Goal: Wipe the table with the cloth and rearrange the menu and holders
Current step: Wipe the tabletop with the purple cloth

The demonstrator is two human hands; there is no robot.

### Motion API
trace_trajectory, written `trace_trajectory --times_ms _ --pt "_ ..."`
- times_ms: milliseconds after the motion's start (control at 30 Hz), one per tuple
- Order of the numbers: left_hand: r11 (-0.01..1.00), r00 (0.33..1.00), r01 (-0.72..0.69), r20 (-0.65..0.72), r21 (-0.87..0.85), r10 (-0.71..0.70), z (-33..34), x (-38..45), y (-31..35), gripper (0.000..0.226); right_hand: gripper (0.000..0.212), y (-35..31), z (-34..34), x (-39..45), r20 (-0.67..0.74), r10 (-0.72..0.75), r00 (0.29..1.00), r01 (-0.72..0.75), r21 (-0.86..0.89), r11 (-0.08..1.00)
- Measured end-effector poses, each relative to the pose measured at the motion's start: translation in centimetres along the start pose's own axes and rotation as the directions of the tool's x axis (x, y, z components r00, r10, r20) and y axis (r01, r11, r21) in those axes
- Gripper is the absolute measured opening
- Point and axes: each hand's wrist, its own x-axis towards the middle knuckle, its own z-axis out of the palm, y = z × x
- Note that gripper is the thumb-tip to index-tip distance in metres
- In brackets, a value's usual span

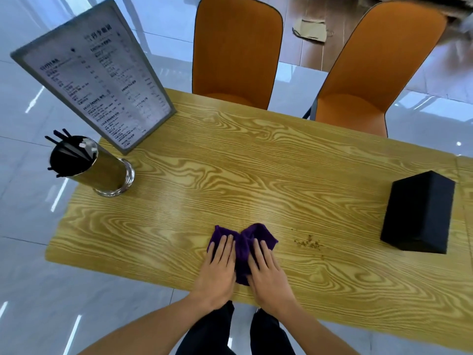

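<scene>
Two hands lie flat on the purple cloth (243, 248), fingers straight and spread, pressing it down: left hand (217, 270) on its left half, right hand (268, 274) on its right; cloth sits near the 6 o'clock edge of the surface (230, 160); neither hand grips it.

Crumbs (308, 243) lie at 3 o'clock of the cloth, close by, not yet touched; risk: a fast sweep could scatter them off the near edge onto the floor rather than gather them; bunched cloth may skip over some.

Black box holder (418, 213) stands further out at 3 o'clock; a wide stroke could knock it toward the right edge.

Metal cylinder holder (102, 166) with dark sticks at 10 o'clock sits near the left edge; it looks top-heavy and likely to tip if bumped.

Menu stand (94, 75) at 11 o'clock leans at the far left corner, partly overhanging; a nudge might topple it.
</scene>
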Motion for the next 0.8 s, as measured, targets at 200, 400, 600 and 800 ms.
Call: trace_trajectory --times_ms 200,400,600,800 --pt "0.996 1.000 -0.004 0.010 0.090 0.003 -1.6 3.2 -1.6 0.071 0.068 1.2 -1.9 3.2 -0.037 -0.023 0.999 0.022 -0.043 0.999" --pt "0.996 0.998 0.060 0.025 0.059 -0.062 -4.5 9.9 -4.2 0.076 0.069 2.7 -4.7 9.8 -0.079 0.038 0.996 -0.039 -0.005 0.999" --pt "0.998 0.998 0.055 0.020 0.042 -0.056 -7.7 16.9 -6.6 0.075 0.068 5.6 -8.0 16.0 -0.099 0.097 0.990 -0.093 0.046 0.995" --pt "0.999 0.999 0.031 0.028 0.008 -0.032 -10.2 22.0 -7.1 0.075 0.068 8.7 -10.0 19.0 -0.100 0.168 0.981 -0.154 0.138 0.978"
